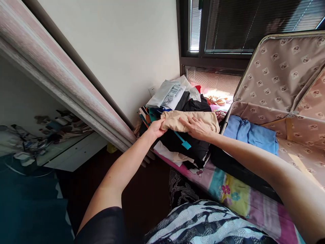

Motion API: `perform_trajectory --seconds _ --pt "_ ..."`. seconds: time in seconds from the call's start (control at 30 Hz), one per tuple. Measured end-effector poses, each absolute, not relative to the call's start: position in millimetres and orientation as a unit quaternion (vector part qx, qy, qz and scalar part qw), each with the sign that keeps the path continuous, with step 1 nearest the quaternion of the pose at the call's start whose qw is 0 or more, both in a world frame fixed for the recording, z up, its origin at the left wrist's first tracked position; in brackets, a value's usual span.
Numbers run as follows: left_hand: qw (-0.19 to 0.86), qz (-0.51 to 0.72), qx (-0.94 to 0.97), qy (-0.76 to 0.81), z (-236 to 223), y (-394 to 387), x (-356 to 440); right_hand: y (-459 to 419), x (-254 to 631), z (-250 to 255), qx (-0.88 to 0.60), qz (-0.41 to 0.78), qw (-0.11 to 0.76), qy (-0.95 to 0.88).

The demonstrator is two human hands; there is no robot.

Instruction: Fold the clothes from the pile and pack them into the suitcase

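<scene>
A beige folded garment (175, 117), its kind not clear, lies lengthwise across the front of a clothes pile. My left hand (157, 128) grips its left end, with the thumb and fingers closed on the cloth. Flat on top of the same garment rests my right hand (197, 128), fingers spread. Below it are black clothes (195, 152) with a turquoise strap and tag (186, 145). Behind, white folded clothes (162, 93) top the pile. Right of the hands, a blue folded cloth (250, 134) sits inside an open suitcase (269, 74).
The suitcase lid leans back near the dark window (228, 27). A flowered bedspread (228, 191) runs under the pile and suitcase. At left are a pink-grey curtain (66, 71) and a white cabinet (76, 152) with clutter on top. A wall socket (151, 90) is behind the pile.
</scene>
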State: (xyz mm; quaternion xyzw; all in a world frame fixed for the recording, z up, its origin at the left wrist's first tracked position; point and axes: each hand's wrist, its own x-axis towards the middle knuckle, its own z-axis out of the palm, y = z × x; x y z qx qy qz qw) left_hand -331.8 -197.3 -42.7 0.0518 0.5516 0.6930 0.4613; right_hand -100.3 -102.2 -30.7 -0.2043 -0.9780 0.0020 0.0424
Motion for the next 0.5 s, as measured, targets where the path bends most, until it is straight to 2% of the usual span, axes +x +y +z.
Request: perform_trajectory --seconds 0.07,0.2,0.33,0.43,0.5 --pt "0.455 0.726 0.069 0.511 -14 -196 -337 -82 -103 -12 -0.259 0.091 0.084 -0.958" --pt "0.431 0.767 0.104 0.464 35 -206 -343 -34 -87 36 -0.365 0.32 0.278 -0.829" --pt "0.446 0.751 0.106 0.476 45 -227 -338 -3 -30 79 -0.442 0.54 0.413 -0.585" --pt "0.477 0.717 0.078 0.503 26 -240 -332 7 34 95 -0.458 0.595 0.459 -0.474" --pt "0.495 0.699 0.063 0.511 11 -246 -326 8 82 96 -0.469 0.57 0.48 -0.475"
